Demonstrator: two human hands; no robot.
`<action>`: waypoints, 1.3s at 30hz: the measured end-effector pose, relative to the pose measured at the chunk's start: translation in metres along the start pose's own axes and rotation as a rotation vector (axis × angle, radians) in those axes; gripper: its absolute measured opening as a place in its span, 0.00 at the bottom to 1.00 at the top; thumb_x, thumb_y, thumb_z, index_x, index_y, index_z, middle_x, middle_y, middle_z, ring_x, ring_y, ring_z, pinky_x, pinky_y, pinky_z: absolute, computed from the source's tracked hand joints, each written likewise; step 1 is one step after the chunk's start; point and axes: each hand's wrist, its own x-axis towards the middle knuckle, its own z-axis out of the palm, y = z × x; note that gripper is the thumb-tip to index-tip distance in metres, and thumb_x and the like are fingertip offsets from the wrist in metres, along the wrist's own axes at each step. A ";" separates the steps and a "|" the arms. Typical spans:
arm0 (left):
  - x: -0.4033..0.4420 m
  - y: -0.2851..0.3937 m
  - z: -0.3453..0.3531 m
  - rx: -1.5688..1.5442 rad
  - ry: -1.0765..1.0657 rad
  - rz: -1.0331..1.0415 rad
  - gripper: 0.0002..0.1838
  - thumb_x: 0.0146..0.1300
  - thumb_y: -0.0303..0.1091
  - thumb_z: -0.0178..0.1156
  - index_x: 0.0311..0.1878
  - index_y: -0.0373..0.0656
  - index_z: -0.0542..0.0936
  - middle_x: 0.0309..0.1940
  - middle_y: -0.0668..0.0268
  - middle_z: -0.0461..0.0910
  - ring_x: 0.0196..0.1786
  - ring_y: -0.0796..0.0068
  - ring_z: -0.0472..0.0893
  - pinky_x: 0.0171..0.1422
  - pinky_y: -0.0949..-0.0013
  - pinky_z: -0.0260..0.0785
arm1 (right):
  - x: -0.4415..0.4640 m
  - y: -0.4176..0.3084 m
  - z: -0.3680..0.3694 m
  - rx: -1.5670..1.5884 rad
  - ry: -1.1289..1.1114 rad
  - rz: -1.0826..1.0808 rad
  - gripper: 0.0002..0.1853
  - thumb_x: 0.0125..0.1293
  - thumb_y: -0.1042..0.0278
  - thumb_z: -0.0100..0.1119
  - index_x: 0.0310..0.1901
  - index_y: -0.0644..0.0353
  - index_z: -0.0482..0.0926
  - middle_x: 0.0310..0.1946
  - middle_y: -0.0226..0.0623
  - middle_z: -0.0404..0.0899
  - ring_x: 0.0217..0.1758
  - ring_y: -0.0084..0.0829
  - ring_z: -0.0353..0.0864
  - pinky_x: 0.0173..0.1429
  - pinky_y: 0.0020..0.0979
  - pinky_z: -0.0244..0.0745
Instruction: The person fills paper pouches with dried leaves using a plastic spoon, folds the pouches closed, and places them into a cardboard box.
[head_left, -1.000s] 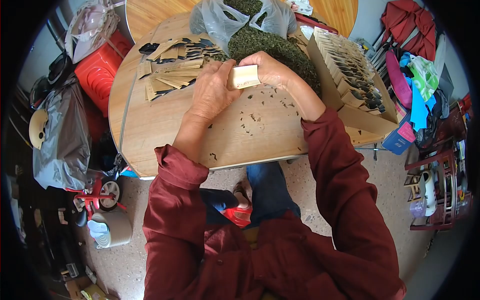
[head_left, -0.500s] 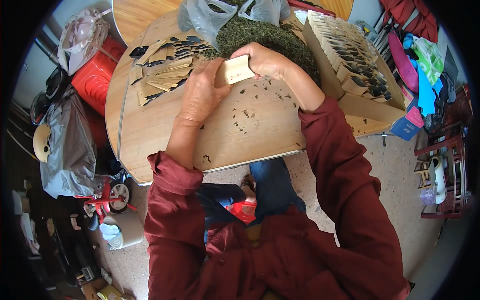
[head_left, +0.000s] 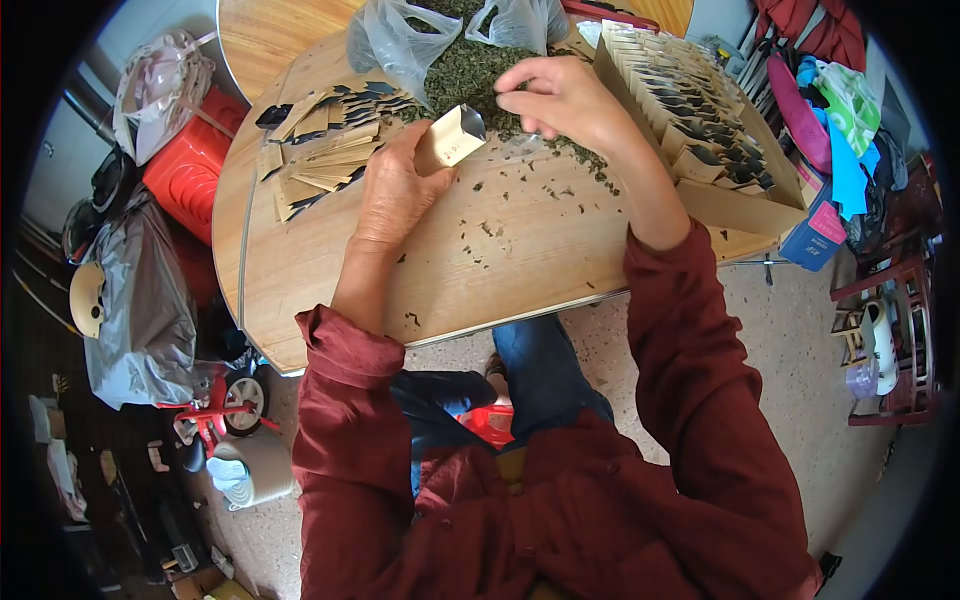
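Open packet (head_left: 452, 140) near the leaf pile (head_left: 465, 72)

Gripped in the left hand (head_left: 394, 195), it tilts inside the near edge of the table (head_left: 510, 285); light pressure should hold its mouth wide. The right hand (head_left: 578, 100) curls narrowly; whether it pinches leaves, I cannot tell.

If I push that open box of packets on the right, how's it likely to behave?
The open box would probably slide rather than tip, being long and low. Its thin cardboard walls may flex. The packets, standing in close rows, would likely shift together.
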 end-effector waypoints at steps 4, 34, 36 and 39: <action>0.003 -0.008 -0.001 -0.068 0.019 -0.057 0.32 0.43 0.30 0.73 0.55 0.35 0.76 0.44 0.49 0.81 0.46 0.53 0.81 0.52 0.63 0.73 | -0.030 0.014 -0.011 -0.595 0.085 -0.168 0.15 0.55 0.70 0.64 0.45 0.64 0.79 0.20 0.40 0.78 0.21 0.28 0.77 0.29 0.32 0.72; 0.014 -0.041 0.001 -0.459 0.210 -0.193 0.32 0.43 0.39 0.77 0.53 0.37 0.78 0.43 0.57 0.83 0.47 0.65 0.81 0.54 0.65 0.71 | 0.016 0.035 0.055 -1.009 0.100 -0.195 0.09 0.56 0.72 0.56 0.38 0.62 0.78 0.26 0.56 0.79 0.31 0.52 0.82 0.37 0.46 0.77; 0.012 -0.039 -0.001 -0.450 0.183 -0.186 0.32 0.42 0.39 0.77 0.52 0.38 0.78 0.42 0.56 0.83 0.46 0.63 0.81 0.53 0.64 0.71 | 0.016 0.046 0.035 -0.662 0.244 -0.367 0.09 0.60 0.68 0.56 0.38 0.64 0.79 0.22 0.49 0.80 0.22 0.41 0.80 0.29 0.37 0.76; 0.010 -0.034 -0.003 -0.343 0.216 -0.162 0.32 0.42 0.39 0.76 0.52 0.38 0.78 0.42 0.55 0.82 0.45 0.60 0.81 0.52 0.63 0.72 | -0.001 0.025 0.019 0.000 0.159 0.166 0.10 0.64 0.66 0.53 0.36 0.66 0.78 0.21 0.40 0.79 0.18 0.27 0.77 0.24 0.26 0.73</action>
